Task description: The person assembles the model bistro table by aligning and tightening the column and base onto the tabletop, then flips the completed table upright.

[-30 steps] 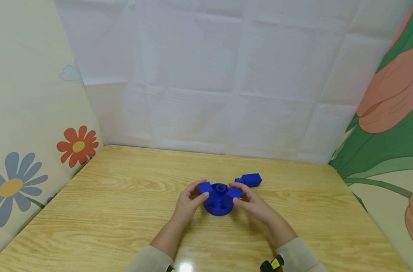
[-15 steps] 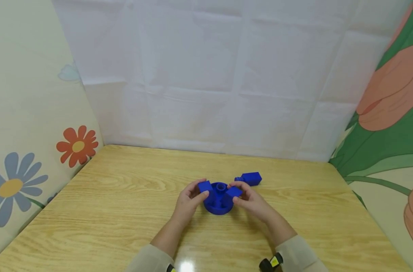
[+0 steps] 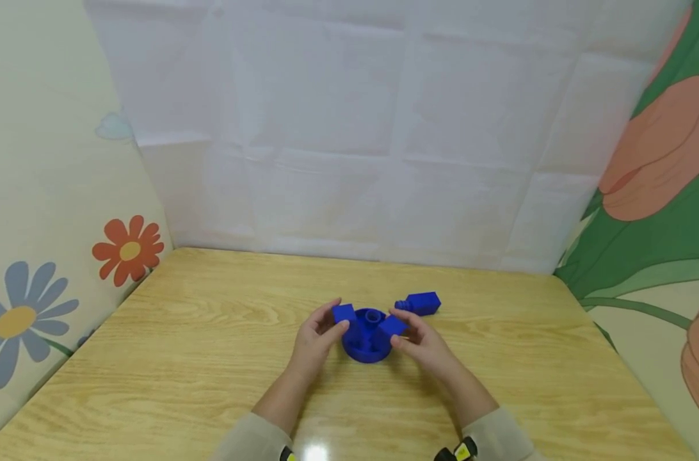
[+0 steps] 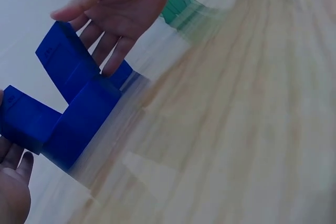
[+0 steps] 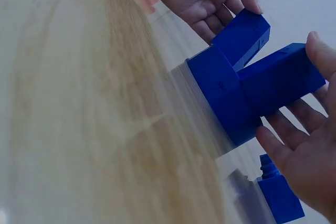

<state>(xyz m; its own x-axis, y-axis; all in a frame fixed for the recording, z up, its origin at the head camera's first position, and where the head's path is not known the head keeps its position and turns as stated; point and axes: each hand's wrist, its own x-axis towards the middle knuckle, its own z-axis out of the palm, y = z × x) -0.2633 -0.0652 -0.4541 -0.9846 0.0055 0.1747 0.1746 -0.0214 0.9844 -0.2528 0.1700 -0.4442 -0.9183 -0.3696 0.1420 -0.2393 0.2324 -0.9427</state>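
A round blue base sits on the table, with an open round socket at its far side. Two blue rectangular blocks stand in it, leaning outward. The left block is held by my left hand, thumb in front and fingers behind. My right hand holds the right block between thumb and fingers. In the right wrist view, the right thumb lies at the top of its block. Just behind the right hand lies a loose blue block with a ridged neck pointing left.
The wood-grain table extends around both hands. A white cloth hangs behind it, and flower-printed panels stand at the sides. Light glares off the table's front edge.
The head view has shifted slightly. Both hands stay on their blocks in nearly the same places, and the loose block has not moved.
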